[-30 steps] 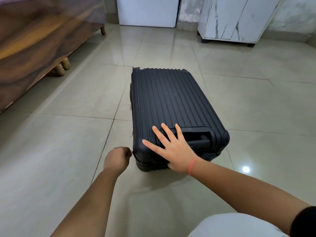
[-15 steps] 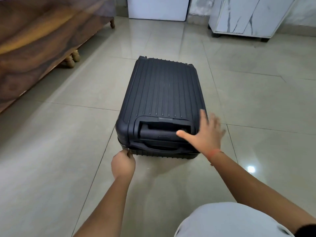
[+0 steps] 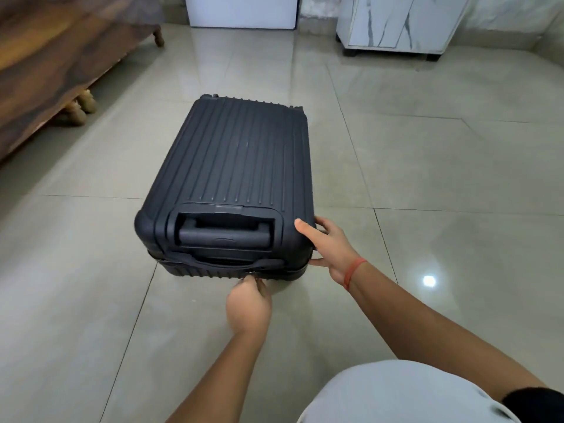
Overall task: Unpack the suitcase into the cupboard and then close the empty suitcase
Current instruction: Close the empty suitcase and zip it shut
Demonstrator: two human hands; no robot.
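- Left hand (image 3: 248, 303): fingers pinching the zip pull (image 3: 251, 273) at the near edge of the suitcase (image 3: 238, 166).
- Right hand (image 3: 328, 245): thumb and fingers clasping the near right corner.
- The suitcase: closed, flat on the floor (image 3: 427, 178).
- Cupboard (image 3: 399, 22): far right, well apart.

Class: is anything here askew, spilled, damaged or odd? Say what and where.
Nothing spilled or damaged. The suitcase lies askew to the floor tile lines; the left hand pinches its zip pull, the right hand grips its corner.
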